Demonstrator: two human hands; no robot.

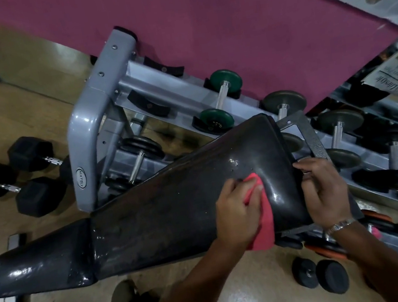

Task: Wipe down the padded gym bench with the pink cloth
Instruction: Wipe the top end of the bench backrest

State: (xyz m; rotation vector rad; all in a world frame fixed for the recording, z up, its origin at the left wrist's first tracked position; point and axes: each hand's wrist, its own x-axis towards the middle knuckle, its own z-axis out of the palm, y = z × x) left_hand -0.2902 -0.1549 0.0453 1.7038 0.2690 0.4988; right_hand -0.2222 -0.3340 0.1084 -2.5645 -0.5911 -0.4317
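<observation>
The black padded gym bench [165,207] runs across the middle of the view, its narrow seat pad at the left and its wide back pad at the right, the surface shiny and wet in spots. My left hand [238,212] presses the pink cloth [265,218] flat on the wide end of the pad; the cloth hangs over the near edge. My right hand [325,191], with a metal bracelet on the wrist, grips the pad's right end beside the frame.
A grey dumbbell rack [86,131] with several dumbbells stands behind the bench against a magenta wall. Two black hex dumbbells [16,178] lie on the floor at left. A small black dumbbell [319,275] lies near my right forearm. My shoe [123,299] is below the bench.
</observation>
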